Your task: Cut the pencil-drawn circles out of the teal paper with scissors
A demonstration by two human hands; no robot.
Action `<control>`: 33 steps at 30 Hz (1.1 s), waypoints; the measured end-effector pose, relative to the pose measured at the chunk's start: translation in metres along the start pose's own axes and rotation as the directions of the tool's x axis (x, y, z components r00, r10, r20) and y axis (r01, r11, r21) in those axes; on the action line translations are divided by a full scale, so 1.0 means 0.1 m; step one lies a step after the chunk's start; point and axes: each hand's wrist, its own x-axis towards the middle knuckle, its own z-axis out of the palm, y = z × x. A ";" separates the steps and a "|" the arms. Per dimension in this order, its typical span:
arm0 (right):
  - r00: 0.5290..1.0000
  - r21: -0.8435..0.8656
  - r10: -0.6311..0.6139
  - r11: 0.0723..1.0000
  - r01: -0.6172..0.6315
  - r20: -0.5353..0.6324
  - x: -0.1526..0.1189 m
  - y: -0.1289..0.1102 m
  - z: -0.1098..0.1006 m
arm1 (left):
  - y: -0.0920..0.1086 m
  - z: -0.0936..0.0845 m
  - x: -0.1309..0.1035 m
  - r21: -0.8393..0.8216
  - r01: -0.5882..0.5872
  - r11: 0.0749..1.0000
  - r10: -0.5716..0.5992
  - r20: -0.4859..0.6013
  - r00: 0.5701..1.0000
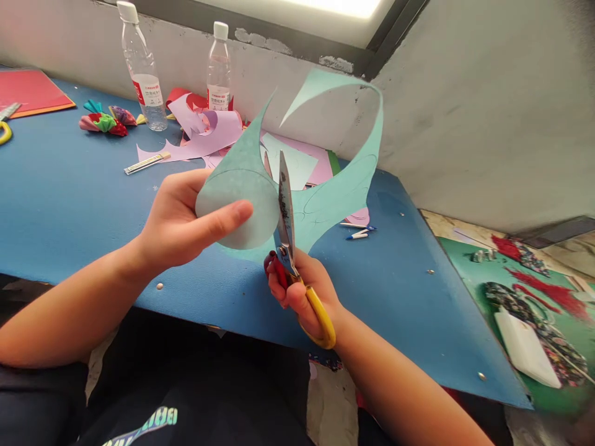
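My left hand [186, 217] pinches a light teal sheet of paper [242, 192], its thumb flat on a rounded part with a pencil curve drawn across it. My right hand [309, 294] is wrapped round the handles of scissors [287, 217], one handle yellow, one red. The blades point up and away, slightly apart, at the right edge of the rounded part. The rest of the teal paper curls up to the right in a thin curved strip, above the blue table.
Two water bottles [151, 93] [218, 68] stand by the wall. Purple paper scraps [204, 142], a cutter [147, 163], fabric flowers [106, 121] and red sheets [32, 90] lie on the blue table [83, 204]. Pens [359, 234] lie right; a green table [488, 272] holds a white box [527, 350].
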 end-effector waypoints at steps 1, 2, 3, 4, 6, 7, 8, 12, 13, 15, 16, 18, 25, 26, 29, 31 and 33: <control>1.000 0.002 0.000 1.000 0.000 0.001 0.00 0.00 0.00 | 0.00 0.00 -0.01 0.003 0.008 1.000 -0.008 0.029 1.000; 1.000 0.004 0.000 1.000 0.000 0.000 0.00 0.00 0.00 | 0.00 0.01 -0.01 0.014 0.018 1.000 -0.019 0.056 0.998; 1.000 0.005 0.000 1.000 0.000 -0.004 0.01 0.00 0.00 | 0.01 0.02 -0.02 0.027 0.023 0.999 -0.026 0.081 0.996; 1.000 0.008 0.000 1.000 0.000 -0.013 0.01 0.01 0.00 | 0.01 0.03 -0.03 0.039 0.023 0.999 -0.027 0.097 0.995; 0.999 0.020 -0.002 1.000 0.003 -0.033 0.01 0.02 0.00 | 0.01 0.07 -0.04 0.052 0.008 0.999 -0.012 0.081 0.997; 0.999 0.026 -0.005 1.000 0.006 -0.041 0.02 0.03 0.00 | 0.00 0.10 -0.05 0.055 0.005 0.998 -0.009 0.060 0.998; 0.999 0.031 -0.012 0.999 0.013 -0.046 0.02 0.04 0.00 | -0.01 0.13 -0.07 0.055 0.013 0.998 -0.016 0.039 0.999; 0.999 0.013 -0.027 1.000 0.027 -0.037 0.03 0.04 0.00 | -0.03 0.24 -0.10 0.017 0.123 0.992 -0.123 -0.021 0.992; 0.999 0.003 -0.024 1.000 0.025 -0.034 0.03 0.03 0.00 | -0.02 0.26 -0.11 0.015 0.147 0.989 -0.147 -0.040 0.988; 0.999 -0.017 -0.017 1.000 0.016 -0.032 0.03 0.02 -0.01 | 0.00 0.28 -0.12 0.032 0.168 0.985 -0.165 -0.085 0.983; 0.999 -0.026 -0.014 1.000 0.013 -0.033 0.03 0.01 -0.01 | 0.01 0.28 -0.12 0.046 0.166 0.985 -0.160 -0.105 0.981; 0.999 -0.037 -0.011 0.999 0.009 -0.034 0.03 0.00 0.00 | 0.03 0.27 -0.12 0.068 0.142 0.988 -0.133 -0.124 0.983; 0.999 -0.071 0.025 0.997 -0.026 -0.020 0.03 0.00 -0.01 | 0.06 0.24 -0.10 0.147 0.117 0.982 -0.104 -0.096 0.990; 1.000 -0.078 0.023 0.997 -0.025 -0.021 0.03 -0.01 -0.01 | 0.06 0.23 -0.10 0.157 0.111 0.981 -0.099 -0.087 0.991; 1.000 -0.080 0.006 0.997 -0.007 -0.014 0.05 -0.02 -0.02 | 0.08 0.22 -0.08 0.178 0.095 0.979 -0.084 -0.069 0.994; 1.000 -0.073 0.000 0.997 -0.001 -0.014 0.05 -0.03 -0.02 | 0.09 0.22 -0.08 0.185 0.089 0.979 -0.078 -0.064 0.995; 1.000 -0.073 0.006 0.997 -0.008 -0.021 0.05 -0.03 -0.02 | 0.09 0.22 -0.09 0.176 0.081 0.981 -0.070 -0.065 0.995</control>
